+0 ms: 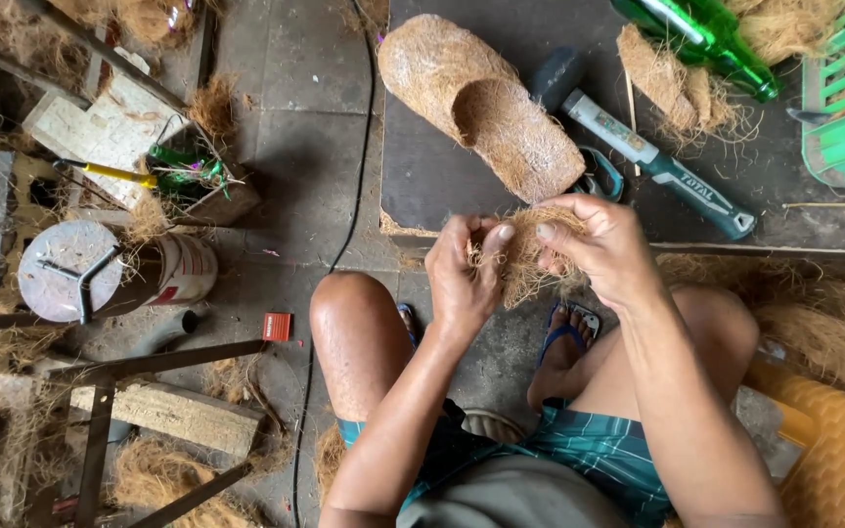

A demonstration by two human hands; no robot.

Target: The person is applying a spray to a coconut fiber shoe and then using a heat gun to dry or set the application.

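- Head view, looking straight down at my lap: both of my bare hands meet over a tuft of coconut fibre, held above my knees and just in front of a dark board that lies on the floor.
- My left hand curls around the left side of the tuft, thumb and fingers pressed together and pinching the strands.
- My right hand covers the right side, its fingers bent and nipping the same tuft from above, so both hands are closed on it.
- To do this well, I judge the pinch should stay close to the root of the strands and the pull be short and even (long tugs would likely scatter loose fibre onto the floor).
- Both forearms come up from the bottom edge and angle inward, wrists bent, elbows outside my knees; I sit low with a blue sandal on my foot beneath the hands.
- On the board, just beyond my hands, rests a shoe-shaped shell of matted fibre, hollow side up.
- Beside it lie a teal glue gun, a green glass bottle and more loose fibre.
- Left of me stands a tin can on the concrete floor.
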